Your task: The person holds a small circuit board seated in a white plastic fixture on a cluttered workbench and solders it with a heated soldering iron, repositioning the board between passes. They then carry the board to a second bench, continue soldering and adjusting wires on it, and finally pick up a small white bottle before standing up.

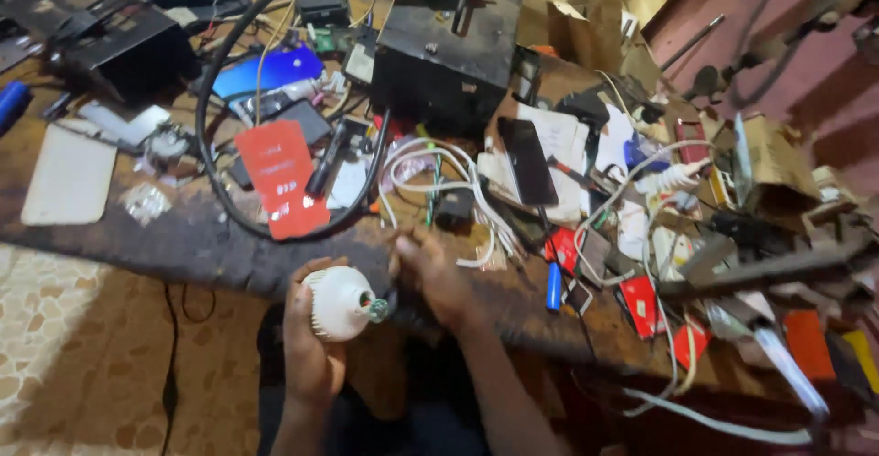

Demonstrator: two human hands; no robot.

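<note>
Head view, lower centre: a white bulb housing [337, 302] is gripped in the left hand [311, 346], base end w/ greenish part pointed right; the right hand [432, 277], blurred, is held just beside that end, grip state cannot be told. Risk, as judged: housing could be dropped off the cluttered bench edge [183, 245] or white cables [430, 168] snagged, since work is done over the lap.

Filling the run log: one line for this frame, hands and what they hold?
left hand: grips white bulb housing | right hand: at its metal base, blurred | bench: cluttered, red card, black phone
</note>
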